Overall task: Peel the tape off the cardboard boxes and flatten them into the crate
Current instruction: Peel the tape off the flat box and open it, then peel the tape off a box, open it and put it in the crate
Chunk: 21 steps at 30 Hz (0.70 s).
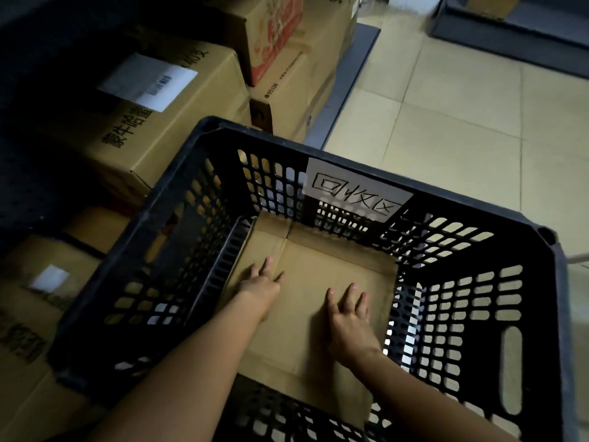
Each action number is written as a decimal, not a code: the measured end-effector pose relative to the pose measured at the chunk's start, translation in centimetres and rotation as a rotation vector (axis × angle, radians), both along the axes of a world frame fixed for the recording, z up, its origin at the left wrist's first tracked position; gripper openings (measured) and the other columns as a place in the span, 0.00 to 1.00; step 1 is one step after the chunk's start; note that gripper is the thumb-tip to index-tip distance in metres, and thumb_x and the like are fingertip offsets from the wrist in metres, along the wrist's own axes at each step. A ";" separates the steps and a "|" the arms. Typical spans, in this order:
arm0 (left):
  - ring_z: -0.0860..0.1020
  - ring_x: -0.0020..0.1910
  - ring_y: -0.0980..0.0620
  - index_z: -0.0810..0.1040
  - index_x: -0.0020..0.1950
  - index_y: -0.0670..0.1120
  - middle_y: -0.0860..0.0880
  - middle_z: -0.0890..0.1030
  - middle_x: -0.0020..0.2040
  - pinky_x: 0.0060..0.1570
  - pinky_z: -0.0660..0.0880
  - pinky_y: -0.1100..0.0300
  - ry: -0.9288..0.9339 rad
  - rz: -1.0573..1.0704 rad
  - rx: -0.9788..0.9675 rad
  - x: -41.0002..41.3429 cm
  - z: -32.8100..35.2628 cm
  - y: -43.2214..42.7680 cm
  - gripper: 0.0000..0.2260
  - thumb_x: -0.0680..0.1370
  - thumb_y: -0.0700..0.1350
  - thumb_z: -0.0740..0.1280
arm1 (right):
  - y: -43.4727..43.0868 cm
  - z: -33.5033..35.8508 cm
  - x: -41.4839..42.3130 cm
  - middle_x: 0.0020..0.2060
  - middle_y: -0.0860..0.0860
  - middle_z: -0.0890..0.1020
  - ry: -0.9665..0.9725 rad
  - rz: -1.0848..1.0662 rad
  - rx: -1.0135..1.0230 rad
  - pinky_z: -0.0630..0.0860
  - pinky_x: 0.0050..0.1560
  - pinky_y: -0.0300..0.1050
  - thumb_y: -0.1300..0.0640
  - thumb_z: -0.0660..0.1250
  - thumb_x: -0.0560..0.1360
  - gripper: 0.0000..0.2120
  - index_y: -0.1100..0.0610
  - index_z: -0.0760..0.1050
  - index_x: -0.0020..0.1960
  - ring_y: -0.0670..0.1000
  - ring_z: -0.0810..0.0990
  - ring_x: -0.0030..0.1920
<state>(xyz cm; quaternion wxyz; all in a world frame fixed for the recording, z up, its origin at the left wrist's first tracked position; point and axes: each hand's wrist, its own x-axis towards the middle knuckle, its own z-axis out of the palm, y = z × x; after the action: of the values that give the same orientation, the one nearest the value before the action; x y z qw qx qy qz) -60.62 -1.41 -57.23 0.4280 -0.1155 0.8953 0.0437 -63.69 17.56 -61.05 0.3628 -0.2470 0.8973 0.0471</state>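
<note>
Floor (446,106): pale tiles are carrying the whole scene, and the crate seems to be standing on them beside the stock.

Stacked boxes (178,122): closed cartons are sitting on the left, just beside the crate, probably so the next one is within reach.

Crate (541,314): the black perforated crate is standing open-topped under the camera and taking the flattened cardboard.

Cardboard (302,282): one flattened box is lying on the crate's bottom and covering most of it. Its far flap is bending up against the far wall, which is likely why it is being pressed down. The light is dim, so any tape left on it cannot be made out.

Sign (357,189): a paper sheet with handwritten characters is hanging inside the far wall, seemingly marking what the crate is for.

Arms: both bare forearms are reaching down and forward over the near rim, and are running roughly parallel.

Left hand (261,282): it is lying palm down near the cardboard's left fold.

Right hand (347,317): it is pressing palm down toward the right side.

Fingers: on both hands they are spreading wide and straight, gripping nothing, only pushing the sheet flat.
</note>
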 end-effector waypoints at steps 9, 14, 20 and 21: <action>0.71 0.70 0.44 0.64 0.78 0.52 0.46 0.69 0.74 0.65 0.72 0.50 0.422 0.268 0.109 5.6 11.3 -1.1 0.25 0.82 0.50 0.65 | -1.7 8.0 -0.7 0.66 0.58 0.71 0.177 0.004 -0.195 0.77 0.56 0.54 0.53 0.64 0.79 0.24 0.54 0.63 0.73 0.61 0.73 0.65; 0.75 0.66 0.44 0.70 0.75 0.52 0.47 0.74 0.70 0.60 0.75 0.49 0.723 0.379 -0.006 10.3 20.2 -1.0 0.20 0.83 0.51 0.62 | -4.4 17.3 1.1 0.60 0.55 0.80 0.346 0.063 -0.509 0.78 0.51 0.51 0.46 0.63 0.79 0.18 0.51 0.74 0.66 0.60 0.80 0.58; 0.78 0.61 0.48 0.73 0.72 0.54 0.51 0.78 0.66 0.57 0.77 0.48 1.011 0.410 -0.199 19.0 30.0 0.3 0.18 0.82 0.55 0.61 | -6.5 30.0 7.6 0.51 0.50 0.82 0.550 0.268 -0.893 0.76 0.41 0.49 0.46 0.61 0.80 0.11 0.50 0.77 0.57 0.57 0.81 0.52; 0.78 0.60 0.48 0.74 0.71 0.55 0.52 0.78 0.65 0.56 0.78 0.49 1.054 0.411 -0.240 20.6 31.4 0.6 0.18 0.82 0.56 0.60 | -6.6 31.8 8.9 0.51 0.49 0.82 0.570 0.295 -0.938 0.78 0.42 0.49 0.46 0.61 0.80 0.12 0.50 0.77 0.58 0.56 0.81 0.52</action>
<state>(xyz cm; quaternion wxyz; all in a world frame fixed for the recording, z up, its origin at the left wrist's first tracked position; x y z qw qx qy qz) -39.98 -0.85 -25.86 -0.1091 -0.2974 0.9455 0.0760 -54.83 10.95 -29.28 -0.0529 -0.4820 0.8406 -0.2414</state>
